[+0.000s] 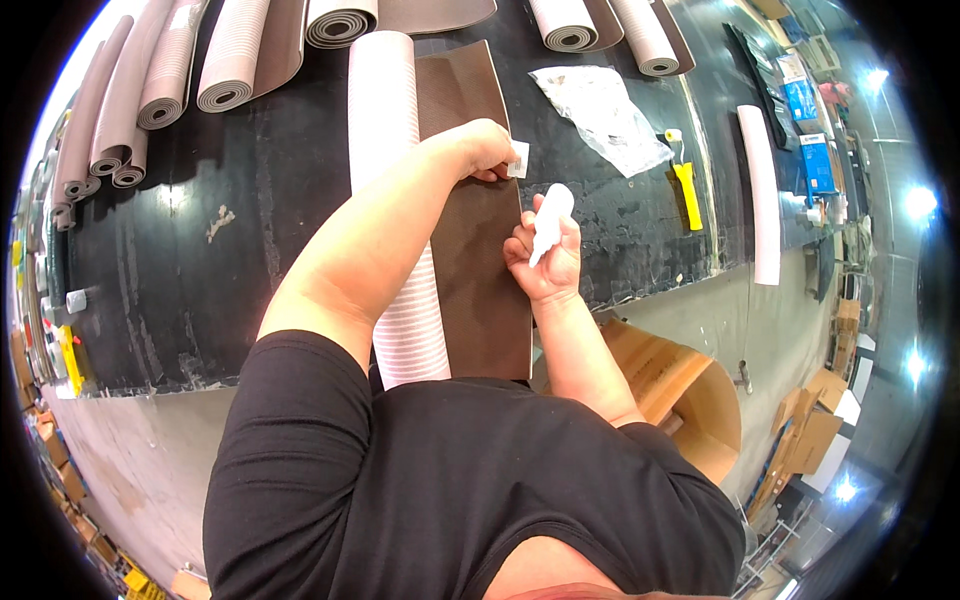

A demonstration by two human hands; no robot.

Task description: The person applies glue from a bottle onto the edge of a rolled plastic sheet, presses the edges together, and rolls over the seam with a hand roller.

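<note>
A pale pink striped mat lies partly rolled on the black table in front of me, its brown unrolled end stretched flat to the right of the roll. Reaching across the roll, my left hand pinches a small white label at the right edge of the brown flap. My right hand is closed around a white squeeze bottle, tilted with its narrow nozzle pointing down and toward me. This bottle is beside the flap's right edge, just nearer to me than the label.
Several rolled mats lie along the far and left sides of the black table. To the right are a crumpled clear plastic bag, a yellow-handled roller and a long white tube. A brown cardboard container stands below the table's near edge.
</note>
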